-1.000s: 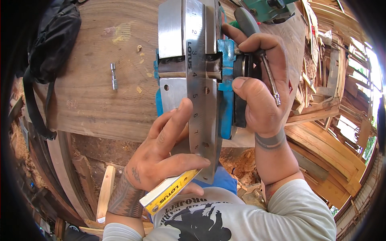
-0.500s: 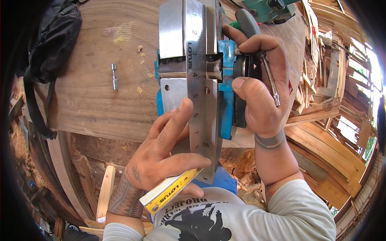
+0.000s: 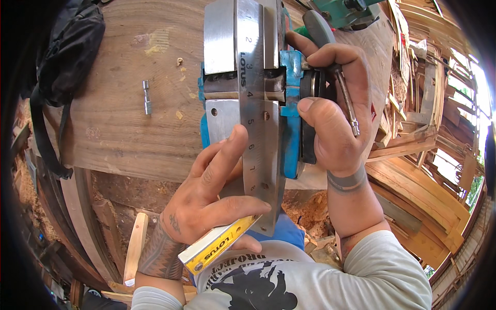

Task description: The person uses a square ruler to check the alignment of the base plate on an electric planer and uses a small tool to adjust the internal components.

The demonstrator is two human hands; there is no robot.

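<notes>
nudged the graduated blade of the yellow-and-silver square slightly away from the body, farther up the blue planer, since the earlier frame; kept both hands otherwise almost exactly in place.

in the head view, holding the square by its stock in the left hand, with digits closed narrowly around it, one reaching across the blade and another pointing upward beside the blade's left edge. laid the blade lengthwise along the metal sole of the planer, upturned at the near edge of the wooden table, and over the dark cutter drum; cannot tell whether touching the drum.

gripping a grey-handled driver with a slim metal shaft in the curled fingers of the right hand, and setting that thumb against the planer's right side. wearing a pale grey shirt.

surrounded by a small silver socket on the table left of the planer, a black bag with a hanging strap at far left, a green machine beyond the right hand, and stacked boards to the right.
</notes>
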